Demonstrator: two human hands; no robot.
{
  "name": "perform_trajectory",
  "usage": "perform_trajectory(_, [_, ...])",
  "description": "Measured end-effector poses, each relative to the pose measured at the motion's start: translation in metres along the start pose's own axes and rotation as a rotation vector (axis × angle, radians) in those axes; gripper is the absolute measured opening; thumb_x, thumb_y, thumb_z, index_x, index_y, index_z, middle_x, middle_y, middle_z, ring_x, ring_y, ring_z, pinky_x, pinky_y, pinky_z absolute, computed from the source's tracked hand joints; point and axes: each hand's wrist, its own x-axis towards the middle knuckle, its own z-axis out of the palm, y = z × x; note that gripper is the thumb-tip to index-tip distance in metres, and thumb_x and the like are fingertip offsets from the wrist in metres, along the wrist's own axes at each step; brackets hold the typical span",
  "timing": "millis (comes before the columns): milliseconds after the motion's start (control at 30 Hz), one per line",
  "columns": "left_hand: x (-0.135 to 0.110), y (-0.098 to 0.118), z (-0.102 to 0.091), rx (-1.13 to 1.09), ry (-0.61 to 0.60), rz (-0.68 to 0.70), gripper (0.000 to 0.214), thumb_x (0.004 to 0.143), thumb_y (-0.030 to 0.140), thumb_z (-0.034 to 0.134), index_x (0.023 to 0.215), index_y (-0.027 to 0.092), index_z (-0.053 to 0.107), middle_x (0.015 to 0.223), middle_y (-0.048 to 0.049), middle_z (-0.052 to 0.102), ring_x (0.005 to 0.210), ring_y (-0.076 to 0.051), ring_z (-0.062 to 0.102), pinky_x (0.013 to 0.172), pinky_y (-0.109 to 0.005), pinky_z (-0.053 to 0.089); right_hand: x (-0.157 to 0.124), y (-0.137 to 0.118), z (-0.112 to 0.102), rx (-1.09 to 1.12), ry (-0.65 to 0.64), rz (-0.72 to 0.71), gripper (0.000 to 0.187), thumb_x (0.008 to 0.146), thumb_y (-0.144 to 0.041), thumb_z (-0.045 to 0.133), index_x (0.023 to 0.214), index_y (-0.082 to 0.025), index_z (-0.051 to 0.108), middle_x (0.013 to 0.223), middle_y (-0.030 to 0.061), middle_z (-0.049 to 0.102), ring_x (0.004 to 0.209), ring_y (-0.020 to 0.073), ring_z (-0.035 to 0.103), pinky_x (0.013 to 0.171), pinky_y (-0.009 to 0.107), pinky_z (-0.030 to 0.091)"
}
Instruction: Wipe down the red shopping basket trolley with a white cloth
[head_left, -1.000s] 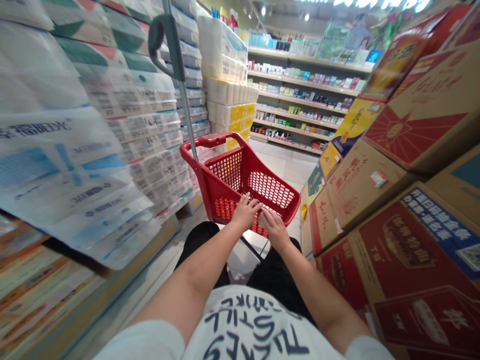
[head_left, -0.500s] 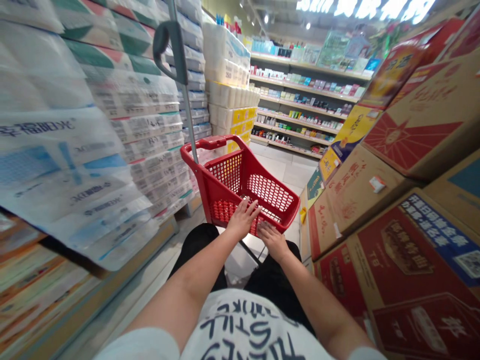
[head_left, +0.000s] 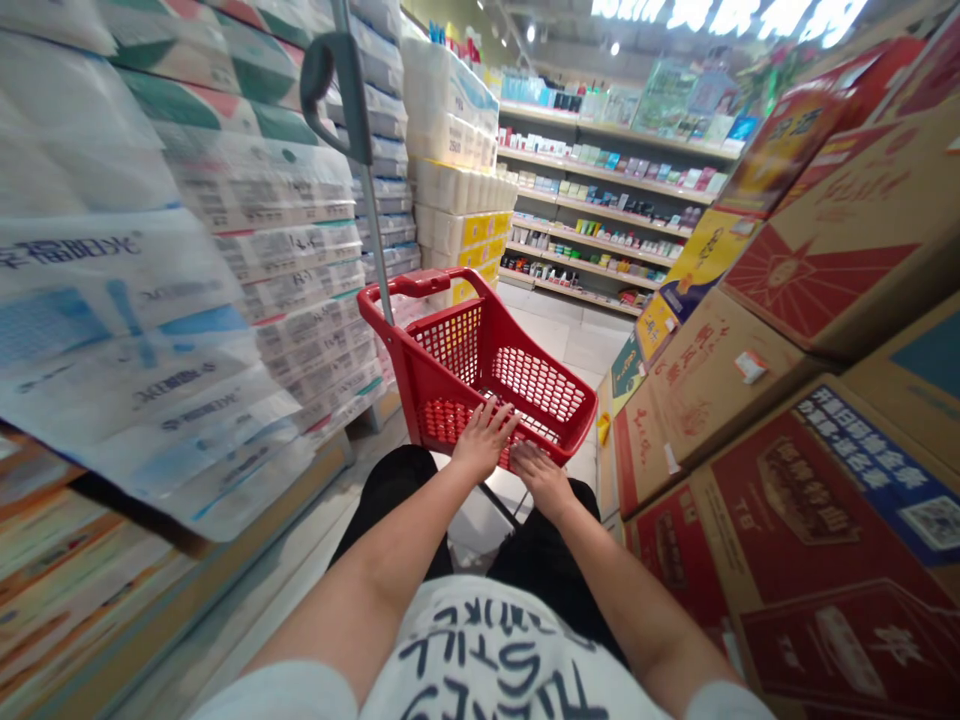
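A red plastic shopping cart (head_left: 487,325) with perforated walls stands in front of my knees, and nothing shows inside its basket. My left hand (head_left: 484,440) lies on the cart's near rim with the fingers spread and pointing into the basket. Just to its right, my right hand (head_left: 538,475) rests on the same rim, fingers stretched over the edge and close together. Neither hand wraps round anything that I can see. At the cart's left rear corner a metal pole rises, carrying a grey loop handle (head_left: 341,98).
Packs of tissue paper (head_left: 292,240) are stacked high on the left, on a low pallet. Red and brown cartons (head_left: 795,490) wall the right side. Shelves (head_left: 600,200) of small goods stand at the far end, beyond white floor tiles (head_left: 566,320).
The view has shifted very slightly, so everything sits a little further left. Both hands keep their places on the cart's rim.
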Motion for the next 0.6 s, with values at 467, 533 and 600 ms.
perform_trajectory(467, [-0.001, 0.001, -0.001, 0.010, -0.013, -0.010, 0.051, 0.094, 0.034, 0.036, 0.144, 0.027, 0.032, 0.152, -0.0027, 0.030, 0.144, -0.028, 0.008, 0.116, -0.047, 0.016, -0.004, -0.005, 0.010, 0.047, 0.031, 0.005, 0.035, 0.094, -0.014, 0.046, 0.126, -0.021, 0.058, 0.127, 0.0059, 0.061, 0.127, 0.0189, 0.047, 0.106, 0.038, 0.041])
perform_trajectory(533, [0.000, 0.001, -0.001, 0.007, -0.014, -0.009, 0.051, 0.094, 0.034, 0.036, 0.144, 0.027, 0.031, 0.152, -0.0026, 0.030, 0.144, -0.028, 0.007, 0.116, -0.047, 0.016, -0.005, -0.005, 0.013, 0.053, 0.014, 0.019, 0.035, 0.093, -0.013, 0.047, 0.124, -0.021, 0.059, 0.127, 0.0061, 0.061, 0.125, 0.0196, 0.049, 0.105, 0.037, 0.042])
perform_trajectory(600, [0.000, 0.001, -0.001, 0.005, -0.010, -0.016, 0.051, 0.094, 0.032, 0.036, 0.145, 0.027, 0.030, 0.152, -0.0023, 0.029, 0.144, -0.028, 0.007, 0.116, -0.048, 0.017, -0.005, -0.005, 0.016, 0.076, -0.029, -0.003, 0.032, 0.093, -0.013, 0.047, 0.118, -0.024, 0.063, 0.121, 0.0038, 0.064, 0.122, 0.0186, 0.052, 0.104, 0.035, 0.043])
